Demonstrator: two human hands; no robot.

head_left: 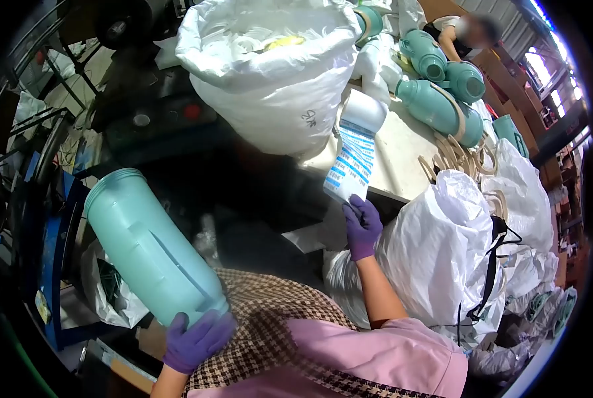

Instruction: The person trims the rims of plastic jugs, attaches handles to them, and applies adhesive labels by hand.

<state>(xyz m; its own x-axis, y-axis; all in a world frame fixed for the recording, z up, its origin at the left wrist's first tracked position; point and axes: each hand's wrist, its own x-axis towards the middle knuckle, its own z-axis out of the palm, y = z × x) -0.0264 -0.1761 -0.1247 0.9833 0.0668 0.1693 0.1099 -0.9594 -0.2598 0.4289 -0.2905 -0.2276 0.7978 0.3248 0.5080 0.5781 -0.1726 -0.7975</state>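
A large teal plastic bottle body (154,245) leans at the left, its threaded open end up. Around its lower end, against the checked apron, my left hand (198,339) in a purple glove is closed. My right hand (363,225), also gloved, pinches the lower end of a strip of blue and white labels (353,162). The strip hangs from a white roll (364,111) at the table's edge.
A big white sack (270,86) of white pieces stands ahead. Teal bottles (436,109) and beige straps (452,156) lie on the white table (399,169). White bags (436,245) crowd the right. Another person (457,36) is at the far side.
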